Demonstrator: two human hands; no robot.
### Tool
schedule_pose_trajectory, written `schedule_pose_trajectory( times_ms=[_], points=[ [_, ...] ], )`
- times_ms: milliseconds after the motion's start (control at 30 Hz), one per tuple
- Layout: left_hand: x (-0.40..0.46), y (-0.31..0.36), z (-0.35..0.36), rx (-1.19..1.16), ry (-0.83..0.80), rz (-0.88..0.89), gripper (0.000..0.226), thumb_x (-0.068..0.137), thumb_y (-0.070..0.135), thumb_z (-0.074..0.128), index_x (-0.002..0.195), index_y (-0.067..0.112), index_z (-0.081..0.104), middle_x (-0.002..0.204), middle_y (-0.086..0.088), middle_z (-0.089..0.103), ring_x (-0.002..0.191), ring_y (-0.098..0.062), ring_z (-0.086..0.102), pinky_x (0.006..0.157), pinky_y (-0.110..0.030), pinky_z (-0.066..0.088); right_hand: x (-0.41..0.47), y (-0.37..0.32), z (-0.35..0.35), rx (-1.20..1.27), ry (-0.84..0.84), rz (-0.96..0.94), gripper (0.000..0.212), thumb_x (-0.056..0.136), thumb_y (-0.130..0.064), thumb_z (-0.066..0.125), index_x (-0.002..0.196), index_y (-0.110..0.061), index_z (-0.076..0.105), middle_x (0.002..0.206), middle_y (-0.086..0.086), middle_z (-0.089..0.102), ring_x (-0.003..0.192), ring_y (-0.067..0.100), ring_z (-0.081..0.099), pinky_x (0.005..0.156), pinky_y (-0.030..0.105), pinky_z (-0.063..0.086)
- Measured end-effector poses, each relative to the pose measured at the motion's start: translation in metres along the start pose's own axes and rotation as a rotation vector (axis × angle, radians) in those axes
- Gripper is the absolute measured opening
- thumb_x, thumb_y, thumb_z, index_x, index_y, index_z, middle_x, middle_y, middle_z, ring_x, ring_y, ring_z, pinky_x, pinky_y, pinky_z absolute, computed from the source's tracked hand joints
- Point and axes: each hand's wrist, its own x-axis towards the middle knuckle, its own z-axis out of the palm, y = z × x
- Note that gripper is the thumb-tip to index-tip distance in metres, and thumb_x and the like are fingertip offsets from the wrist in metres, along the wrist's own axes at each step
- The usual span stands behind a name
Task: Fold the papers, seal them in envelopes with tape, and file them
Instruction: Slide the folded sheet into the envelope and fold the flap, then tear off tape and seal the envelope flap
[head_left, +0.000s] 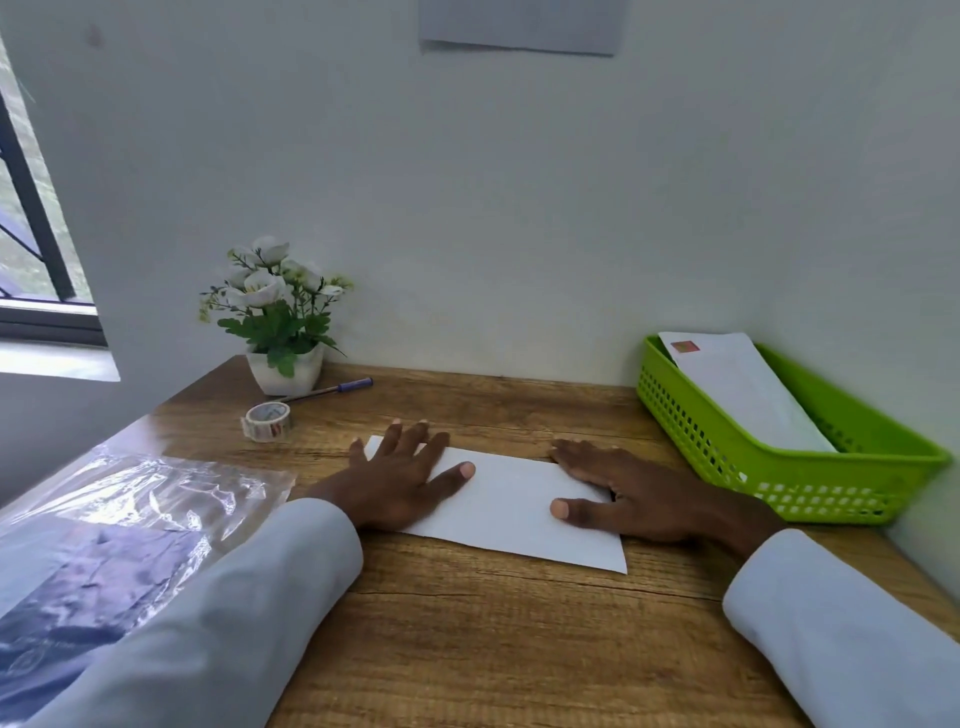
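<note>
A folded white paper (511, 506) lies flat in the middle of the wooden desk (467, 639). My left hand (400, 475) presses on its left end with straight, spread fingers. My right hand (623, 491) lies flat on its right end, thumb stretched across the sheet. A roll of patterned tape (266, 421) sits at the back left. At the right stands a green basket (810, 483) holding a white envelope (737, 389) with a stamp at its top corner.
A clear plastic sleeve (119, 535) with dark contents covers the desk's left front. A potted white flower (280, 317) and a blue pen (332, 389) sit by the back wall. A window (31, 218) is at far left.
</note>
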Motion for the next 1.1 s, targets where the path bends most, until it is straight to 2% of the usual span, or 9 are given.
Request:
schedule_pose_trajectory(
  times_ms=[133, 300, 400, 467, 600, 700, 800, 933, 1100],
  points=[
    [0.0, 0.004, 0.006, 0.01, 0.028, -0.081, 0.092, 0.078, 0.079, 0.004, 0.153, 0.027, -0.005, 0.161, 0.0, -0.017, 0.147, -0.026, -0.019, 0.113, -0.066, -0.008, 0.005, 0.003, 0.003, -0.122, -0.023, -0.035, 0.099, 0.075, -0.087, 0.017, 0.154, -0.033, -0.009, 0.16, -0.016, -0.017, 0.146, 0.003, -0.019, 0.122, 0.045, -0.003],
    [-0.009, 0.009, 0.009, 0.008, 0.043, -0.177, 0.096, 0.079, 0.082, 0.004, 0.153, 0.023, -0.008, 0.161, -0.004, -0.019, 0.146, -0.032, -0.019, 0.11, -0.068, -0.01, 0.007, -0.001, -0.002, -0.156, 0.0, -0.043, 0.097, 0.075, -0.085, 0.017, 0.155, -0.034, -0.003, 0.16, -0.02, -0.013, 0.145, 0.0, -0.02, 0.122, 0.041, -0.006],
    [-0.016, 0.007, 0.0, -0.032, -0.005, -0.173, 0.098, 0.08, 0.082, 0.011, 0.153, 0.019, -0.006, 0.161, -0.005, -0.016, 0.147, -0.031, -0.017, 0.111, -0.065, -0.009, 0.012, -0.019, -0.014, -0.108, 0.035, -0.065, 0.096, 0.072, -0.087, 0.028, 0.154, -0.039, 0.009, 0.158, -0.025, -0.002, 0.144, -0.005, -0.006, 0.121, 0.031, 0.002],
    [-0.017, -0.001, -0.015, -0.105, 0.033, -0.111, 0.096, 0.083, 0.079, 0.021, 0.154, 0.017, 0.002, 0.163, -0.006, -0.004, 0.149, -0.03, -0.005, 0.116, -0.061, 0.003, 0.019, -0.038, -0.026, -0.074, 0.093, -0.1, 0.093, 0.071, -0.087, 0.035, 0.151, -0.042, 0.02, 0.155, -0.028, 0.013, 0.144, -0.003, 0.012, 0.119, 0.028, 0.016],
    [-0.012, -0.043, -0.05, -0.411, 0.398, 0.033, 0.07, 0.088, 0.051, 0.06, 0.145, 0.017, 0.038, 0.141, -0.007, 0.052, 0.127, -0.024, 0.052, 0.104, -0.037, 0.043, 0.048, -0.082, -0.043, -0.053, 0.306, -0.242, 0.069, 0.079, -0.073, 0.05, 0.137, -0.035, 0.051, 0.142, -0.016, 0.051, 0.128, 0.008, 0.049, 0.104, 0.027, 0.039],
    [-0.012, -0.083, -0.059, -0.571, 0.806, 0.013, 0.029, 0.089, 0.019, 0.066, 0.118, 0.016, 0.066, 0.104, 0.002, 0.07, 0.088, -0.005, 0.065, 0.077, -0.018, 0.053, 0.085, -0.116, -0.04, 0.016, 0.43, -0.294, 0.045, 0.085, -0.052, 0.064, 0.12, -0.024, 0.067, 0.126, -0.006, 0.066, 0.112, 0.016, 0.062, 0.094, 0.03, 0.049],
    [-0.014, -0.121, -0.047, -0.726, 1.056, -0.152, 0.018, 0.087, 0.008, 0.064, 0.096, 0.02, 0.075, 0.094, 0.001, 0.074, 0.08, -0.013, 0.068, 0.077, -0.034, 0.059, 0.121, -0.143, -0.026, 0.165, 0.514, -0.33, 0.039, 0.081, -0.045, 0.067, 0.105, -0.015, 0.074, 0.103, 0.001, 0.075, 0.089, 0.016, 0.068, 0.081, 0.039, 0.055],
    [-0.02, -0.157, -0.033, -0.796, 1.076, -0.268, 0.033, 0.078, -0.008, 0.057, 0.09, 0.016, 0.076, 0.091, 0.001, 0.073, 0.091, -0.017, 0.068, 0.091, -0.031, 0.052, 0.156, -0.177, -0.006, 0.321, 0.585, -0.414, 0.031, 0.082, -0.026, 0.074, 0.112, -0.019, 0.073, 0.104, -0.001, 0.075, 0.085, 0.009, 0.067, 0.079, 0.029, 0.056],
    [-0.019, -0.167, -0.023, -0.794, 0.891, -0.291, 0.028, 0.071, -0.005, 0.061, 0.081, 0.018, 0.072, 0.083, 0.005, 0.071, 0.085, -0.016, 0.065, 0.075, -0.023, 0.048, 0.187, -0.205, 0.011, 0.327, 0.557, -0.537, 0.035, 0.082, -0.02, 0.073, 0.118, -0.02, 0.071, 0.118, -0.002, 0.067, 0.092, 0.009, 0.063, 0.078, 0.017, 0.049]
  ],
)
